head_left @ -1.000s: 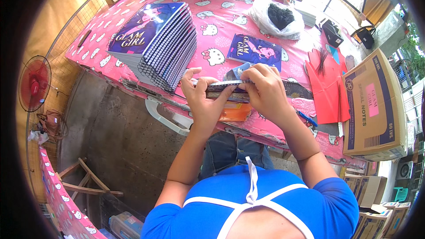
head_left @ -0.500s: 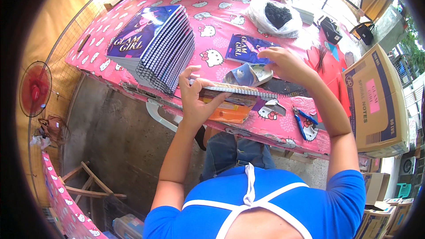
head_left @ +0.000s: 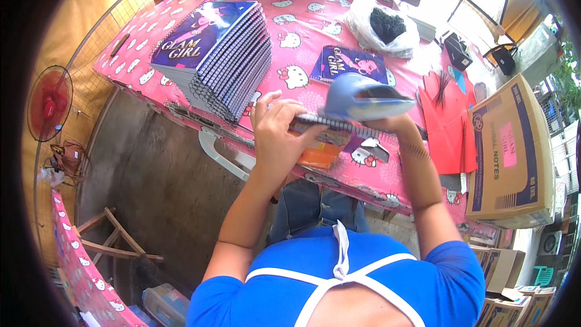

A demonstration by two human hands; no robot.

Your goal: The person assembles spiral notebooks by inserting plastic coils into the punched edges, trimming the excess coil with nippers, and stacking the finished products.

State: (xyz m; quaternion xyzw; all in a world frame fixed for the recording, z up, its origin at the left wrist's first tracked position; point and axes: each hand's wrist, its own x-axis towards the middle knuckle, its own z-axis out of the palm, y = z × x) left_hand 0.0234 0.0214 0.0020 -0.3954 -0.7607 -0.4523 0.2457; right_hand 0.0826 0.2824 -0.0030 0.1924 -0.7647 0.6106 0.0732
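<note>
- Spiral-bound notebook [head_left: 339,126] held edge-on above the near edge of the pink table [head_left: 302,30], long axis running left to right, wire spine facing up and away.
- Left hand [head_left: 279,139] clamped on the notebook's left end, fingers wrapped over the spine.
- Right hand [head_left: 387,122] at the right end, mostly hidden behind a blue tool [head_left: 363,98]; grip on the tool seems closed, though cannot tell for sure.
- Orange object [head_left: 321,156] just under the notebook, partly covered.
- Single purple-covered notebook [head_left: 354,62] flat on the table beyond.
- Fanned stack of purple notebooks [head_left: 221,54] to the left, spines toward the near edge.
- White bag of black bindings [head_left: 384,24] farther back.
- Red sheets [head_left: 445,124] to the right.
- Brown carton with a blue band and pink label [head_left: 511,151] at far right.
</note>
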